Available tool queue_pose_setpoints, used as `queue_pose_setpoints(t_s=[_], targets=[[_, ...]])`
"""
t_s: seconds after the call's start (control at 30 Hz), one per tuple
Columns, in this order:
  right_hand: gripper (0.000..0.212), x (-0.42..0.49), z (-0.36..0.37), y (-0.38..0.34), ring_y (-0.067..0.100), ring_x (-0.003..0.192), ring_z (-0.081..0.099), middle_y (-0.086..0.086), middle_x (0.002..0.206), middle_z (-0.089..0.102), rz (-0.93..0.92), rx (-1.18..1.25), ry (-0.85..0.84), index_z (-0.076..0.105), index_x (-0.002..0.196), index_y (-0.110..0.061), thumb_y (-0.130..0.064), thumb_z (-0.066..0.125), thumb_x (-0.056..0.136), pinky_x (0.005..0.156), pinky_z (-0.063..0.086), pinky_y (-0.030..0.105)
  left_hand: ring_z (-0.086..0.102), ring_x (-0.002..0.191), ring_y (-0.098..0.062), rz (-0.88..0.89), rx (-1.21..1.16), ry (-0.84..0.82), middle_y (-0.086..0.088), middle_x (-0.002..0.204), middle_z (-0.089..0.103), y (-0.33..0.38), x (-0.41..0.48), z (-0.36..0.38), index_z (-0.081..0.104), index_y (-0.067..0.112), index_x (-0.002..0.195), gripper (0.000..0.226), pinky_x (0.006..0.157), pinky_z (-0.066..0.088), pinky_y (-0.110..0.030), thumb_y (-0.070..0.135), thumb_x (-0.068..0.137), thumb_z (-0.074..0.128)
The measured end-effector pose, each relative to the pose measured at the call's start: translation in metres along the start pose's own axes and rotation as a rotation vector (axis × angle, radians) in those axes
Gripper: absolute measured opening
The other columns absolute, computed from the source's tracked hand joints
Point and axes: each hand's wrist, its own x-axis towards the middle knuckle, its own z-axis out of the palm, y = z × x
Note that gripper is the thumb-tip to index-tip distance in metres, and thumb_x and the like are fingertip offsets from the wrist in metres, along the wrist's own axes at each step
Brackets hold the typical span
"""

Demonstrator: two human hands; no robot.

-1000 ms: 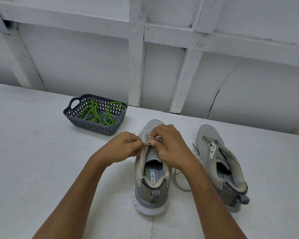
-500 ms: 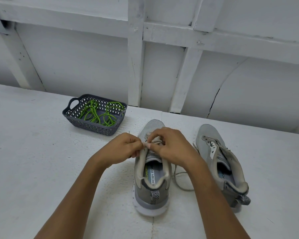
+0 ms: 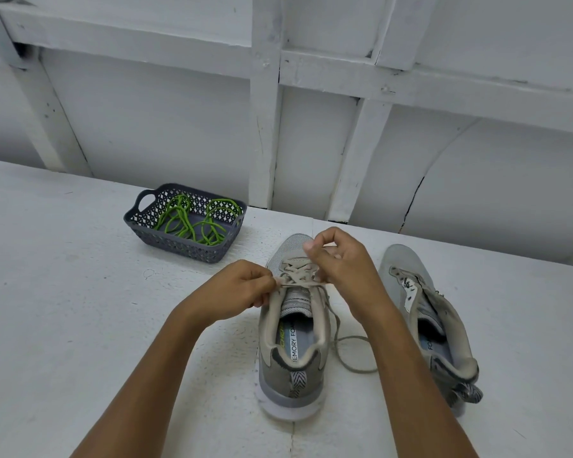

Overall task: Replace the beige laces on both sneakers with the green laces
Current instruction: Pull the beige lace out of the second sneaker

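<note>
Unlacing near sneaker (image 3: 293, 328).
Left hand (image 3: 235, 292) and right hand (image 3: 341, 262) are both pinching the beige lace (image 3: 300, 279) at the eyelets; green laces (image 3: 196, 221) are waiting in basket (image 3: 179, 247). Risk: the trailing loop beside the shoe snagging, dragging it sideways.

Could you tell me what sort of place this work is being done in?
Probably a plain workshop or storage room, not a living space: a rough white-painted table stands against a white wall of panels and bare framing, one panel cracked. A grey basket and sneakers are the only things on it.
</note>
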Motion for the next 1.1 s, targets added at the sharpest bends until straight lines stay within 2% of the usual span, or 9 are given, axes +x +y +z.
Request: queue_pose_setpoints(t_s=[0.13,0.3,0.43,0.53,0.6,0.67,0.8,1.0,1.1], targets=[[0.008,-0.002,0.007,-0.005,-0.005,0.066,0.054,-0.016,0.069,0.059,-0.058,-0.539,-0.148,0.072,0.08,-0.027,-0.033,0.077,0.081,0.058,0.037,0.009,0.041,0.042,-0.001,0.008,0.01,-0.001,0.007,0.047,0.05,0.0,0.001,0.0,0.052,0.018,0.049,0.05,0.045,0.033,-0.012,0.012,0.098,0.055],[0.006,-0.002,0.011,-0.012,0.012,0.082,0.053,-0.009,0.08,0.056,-0.141,-0.872,-0.242,0.075,0.087,-0.021,-0.025,0.072,0.085,0.064,0.036,0.024,0.041,0.042,-0.002,0.001,0.007,-0.011,0.007,0.048,0.051,0.0,0.0,-0.002,0.053,0.021,0.048,0.052,0.045,0.033,-0.013,0.01,0.098,0.053],[0.013,-0.002,0.006,-0.007,0.004,0.089,0.059,-0.012,0.092,0.063,-0.13,-0.437,-0.148,0.066,0.078,-0.025,-0.02,0.068,0.089,0.073,0.041,0.021,0.042,0.043,-0.001,0.0,0.022,-0.003,0.006,0.05,0.051,-0.001,0.001,-0.002,0.052,0.017,0.051,0.047,0.046,0.033,-0.013,0.014,0.099,0.054],[0.021,-0.002,0.001,-0.007,0.029,0.093,0.067,-0.005,0.095,0.075,-0.03,0.014,-0.105,0.055,0.077,-0.021,-0.016,0.058,0.097,0.082,0.047,0.036,0.041,0.043,-0.001,-0.003,0.003,-0.008,0.007,0.049,0.051,-0.001,0.001,-0.002,0.052,0.016,0.052,0.047,0.046,0.033,-0.013,0.017,0.099,0.056],[0.02,-0.003,-0.003,-0.012,0.042,0.073,0.066,0.004,0.067,0.07,0.026,0.277,-0.087,0.048,0.081,-0.013,-0.015,0.049,0.101,0.08,0.051,0.042,0.041,0.042,-0.001,-0.002,0.007,-0.011,0.007,0.049,0.051,0.0,0.0,-0.001,0.051,0.015,0.053,0.046,0.046,0.033,-0.013,0.017,0.098,0.056],[0.019,-0.003,-0.008,-0.015,0.022,0.044,0.053,-0.003,0.047,0.046,0.036,0.333,-0.032,0.048,0.083,-0.011,-0.015,0.049,0.102,0.069,0.053,0.039,0.041,0.043,-0.001,-0.003,0.017,-0.011,0.006,0.05,0.051,-0.001,0.0,-0.001,0.052,0.015,0.054,0.045,0.046,0.034,-0.014,0.019,0.098,0.056],[0.019,0.0,-0.017,-0.01,0.008,0.043,0.031,-0.013,0.045,0.039,-0.016,-0.043,0.073,0.055,0.08,-0.016,-0.026,0.063,0.095,0.054,0.035,0.028,0.041,0.043,-0.002,-0.001,0.033,-0.012,0.007,0.05,0.051,-0.001,0.0,-0.002,0.051,0.016,0.053,0.045,0.046,0.033,-0.013,0.02,0.098,0.057],[0.035,-0.008,-0.023,-0.005,0.013,0.059,0.055,-0.004,0.068,0.059,0.095,-0.589,0.017,0.055,0.09,-0.022,-0.052,0.071,0.082,0.057,0.039,0.031,0.043,0.047,0.0,0.03,0.207,0.063,0.013,0.053,0.052,-0.002,0.004,0.0,0.056,0.017,0.062,0.035,0.049,0.032,-0.014,0.032,0.093,0.065],[0.043,-0.012,-0.025,0.0,0.013,0.074,0.061,-0.007,0.076,0.061,0.138,-0.706,-0.015,0.059,0.092,-0.025,-0.064,0.068,0.077,0.067,0.046,0.033,0.055,0.063,-0.002,0.147,0.287,0.145,0.012,0.08,0.061,0.005,0.005,0.002,0.062,0.023,0.087,0.009,0.058,0.041,-0.016,0.027,0.087,0.07]])
